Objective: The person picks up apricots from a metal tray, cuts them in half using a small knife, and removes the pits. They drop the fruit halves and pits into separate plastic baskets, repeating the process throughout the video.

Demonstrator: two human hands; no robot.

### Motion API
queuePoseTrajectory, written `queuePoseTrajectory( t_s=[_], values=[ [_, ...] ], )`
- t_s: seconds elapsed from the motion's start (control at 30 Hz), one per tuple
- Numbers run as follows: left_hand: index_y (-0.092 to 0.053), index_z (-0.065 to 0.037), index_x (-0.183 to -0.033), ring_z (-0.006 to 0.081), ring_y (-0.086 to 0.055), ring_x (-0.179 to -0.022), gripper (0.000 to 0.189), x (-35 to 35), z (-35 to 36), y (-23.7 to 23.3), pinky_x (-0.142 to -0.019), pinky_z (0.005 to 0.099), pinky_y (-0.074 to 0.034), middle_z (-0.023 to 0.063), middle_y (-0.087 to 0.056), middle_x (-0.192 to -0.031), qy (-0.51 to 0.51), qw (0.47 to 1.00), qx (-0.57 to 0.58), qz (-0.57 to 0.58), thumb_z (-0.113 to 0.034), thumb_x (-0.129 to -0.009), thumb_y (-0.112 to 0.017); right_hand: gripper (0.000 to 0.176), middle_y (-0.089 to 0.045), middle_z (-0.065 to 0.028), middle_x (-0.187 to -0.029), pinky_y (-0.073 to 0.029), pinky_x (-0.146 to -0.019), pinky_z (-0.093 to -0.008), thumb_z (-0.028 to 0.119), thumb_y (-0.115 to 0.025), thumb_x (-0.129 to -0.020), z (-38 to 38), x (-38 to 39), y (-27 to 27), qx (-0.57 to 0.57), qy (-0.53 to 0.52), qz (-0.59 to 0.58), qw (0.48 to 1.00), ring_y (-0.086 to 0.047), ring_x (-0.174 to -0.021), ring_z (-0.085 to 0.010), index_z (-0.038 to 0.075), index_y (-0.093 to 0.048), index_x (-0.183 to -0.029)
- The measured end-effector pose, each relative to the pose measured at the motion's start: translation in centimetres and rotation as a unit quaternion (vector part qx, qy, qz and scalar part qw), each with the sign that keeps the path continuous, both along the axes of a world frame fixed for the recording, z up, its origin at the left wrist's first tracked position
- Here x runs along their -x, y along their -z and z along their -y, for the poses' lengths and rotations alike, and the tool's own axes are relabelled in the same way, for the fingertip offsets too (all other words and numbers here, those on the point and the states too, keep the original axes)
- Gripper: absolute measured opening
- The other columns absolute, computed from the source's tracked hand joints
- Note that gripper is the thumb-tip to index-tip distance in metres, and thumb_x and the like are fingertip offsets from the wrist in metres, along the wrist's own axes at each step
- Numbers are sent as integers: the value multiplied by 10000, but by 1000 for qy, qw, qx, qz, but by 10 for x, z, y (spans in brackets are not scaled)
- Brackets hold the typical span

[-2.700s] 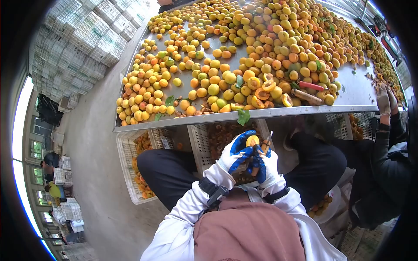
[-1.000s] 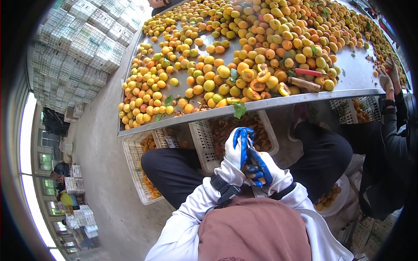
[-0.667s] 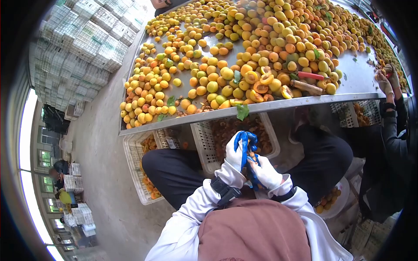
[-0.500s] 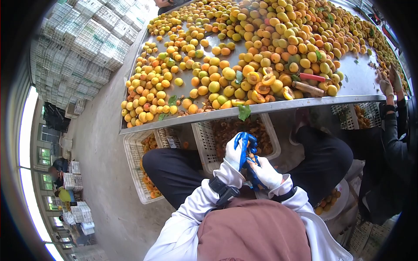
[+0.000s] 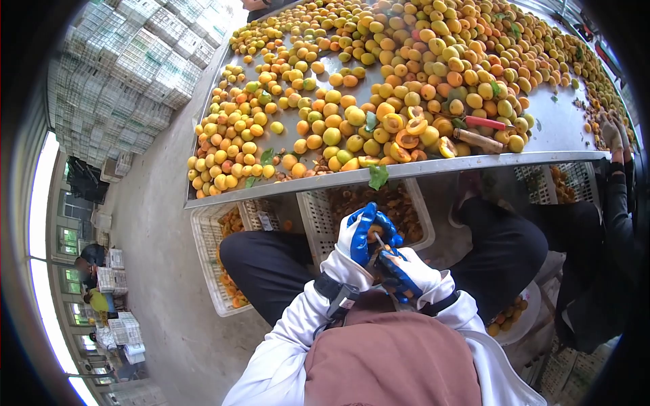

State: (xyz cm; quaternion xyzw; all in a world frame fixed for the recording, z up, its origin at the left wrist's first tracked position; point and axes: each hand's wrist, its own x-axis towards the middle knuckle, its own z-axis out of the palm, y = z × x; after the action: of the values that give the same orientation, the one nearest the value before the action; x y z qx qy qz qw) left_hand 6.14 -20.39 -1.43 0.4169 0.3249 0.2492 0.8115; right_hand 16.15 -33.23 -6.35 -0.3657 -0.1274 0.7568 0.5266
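My left hand (image 5: 362, 233), in a white glove with a blue coated palm, is closed round an apricot (image 5: 374, 231). My right hand (image 5: 409, 272), gloved the same way, grips a small knife (image 5: 379, 239) whose pale tip points at the fruit; most of its handle is hidden by the fingers. Both hands are close together over my lap, just short of a white crate (image 5: 318, 223) of apricot pieces. Above them a green leaf (image 5: 378, 176) hangs at the edge of the metal table (image 5: 420, 165).
Heaped apricots (image 5: 433, 74) cover much of the table. Near its edge lie cut halves (image 5: 407, 139), a red-handled tool (image 5: 485, 122) and a wooden handle (image 5: 478, 140). Another crate (image 5: 210, 260) stands left, a white basin (image 5: 531, 314) right. A co-worker's hands (image 5: 613, 132) are at far right.
My hands have turned and parted slightly, so the apricot and the knife tip now show between them. The co-worker's hands at the right have shifted a little.
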Motion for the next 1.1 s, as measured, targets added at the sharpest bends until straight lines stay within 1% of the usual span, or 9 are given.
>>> queuePoseTrajectory(
  t_s=[0.27, 0.47, 0.57, 0.73, 0.77, 0.83, 0.93, 1.0, 1.1],
  values=[
    [-607, -25, -741, 199, -597, -475, 497, -1, 10, 11, -512, 349, -554, 90, -596, -603, -98, 993, -10, -61, -421, -1032, -535, 273, -637, -10, -898, -472, -653, -256, 266, -528, -1044, -5, 18, 5, -137, 0, 305, 943, -551, -736, -86, 21, -625, -1114],
    [-587, -33, -718, 240, -614, -526, 506, -1, 13, 2, -557, 359, -537, 134, -599, -593, -95, 992, -49, -64, -368, -1065, -435, 355, -602, 30, -916, -428, -691, -237, 326, -567, -1023, 1, -1, -6, -87, -65, 94, 990, -518, -792, -66, 57, -597, -1254],
    [-547, -93, -714, 241, -581, -490, 469, -1, 9, 4, -643, 441, -581, 84, -539, -569, -7, 972, 209, 111, -421, -1044, -481, 476, -607, -7, -1072, -464, -798, -253, 320, -556, -1026, 7, -4, 15, -55, -84, 20, 995, -564, -945, -96, 54, -478, -1413],
    [-561, -87, -728, 265, -602, -545, 478, -1, 7, -17, -776, 489, -572, 88, -551, -585, 53, 957, 255, 124, -420, -1054, -454, 591, -396, -73, -1461, -381, -1077, -276, 303, -543, -1025, 12, 1, -3, -77, 15, -163, 984, -390, -1353, -127, 39, -330, -1508],
    [-573, -77, -731, 265, -611, -559, 492, -3, 9, -23, -772, 478, -576, 87, -564, -599, 35, 965, 244, 91, -424, -1057, -446, 591, -396, -73, -1461, -381, -1077, -276, 303, -543, -1025, 10, 2, -12, -77, 15, -162, 984, -390, -1353, -127, 39, -330, -1508],
    [-584, -68, -733, 264, -619, -573, 507, -5, 8, -29, -767, 468, -580, 87, -578, -613, 17, 971, 232, 61, -427, -1059, -439, 501, -603, -2, -822, -444, -580, -224, 404, -648, -968, 6, 2, -24, -41, 3, -54, 998, -534, -642, -75, 84, -505, -1326],
    [-633, -32, -770, 219, -634, -616, 514, -6, 1, -23, -731, 389, -569, 79, -625, -675, -28, 994, 97, -42, -414, -1064, -454, 425, -627, -8, -848, -443, -581, -219, 415, -660, -956, -6, -2, -16, -140, -49, 85, 985, -534, -641, -66, 64, -598, -1188],
    [-669, -5, -815, 166, -635, -643, 498, -1, -13, 13, -671, 310, -531, 76, -662, -735, -61, 975, -189, -95, -400, -1060, -489, 389, -639, -2, -852, -445, -585, -225, 416, -662, -950, -9, -3, -14, -105, -72, 146, 981, -535, -659, -63, 47, -641, -1071],
    [-684, 1, -855, 140, -633, -666, 469, 1, -21, 19, -637, 280, -500, 74, -675, -765, -69, 976, -187, -85, -387, -1055, -512, 391, -624, 14, -808, -440, -583, -225, 417, -657, -950, -9, -1, 1, -147, -57, 177, 971, -527, -654, -63, 43, -632, -1061]
  ],
)
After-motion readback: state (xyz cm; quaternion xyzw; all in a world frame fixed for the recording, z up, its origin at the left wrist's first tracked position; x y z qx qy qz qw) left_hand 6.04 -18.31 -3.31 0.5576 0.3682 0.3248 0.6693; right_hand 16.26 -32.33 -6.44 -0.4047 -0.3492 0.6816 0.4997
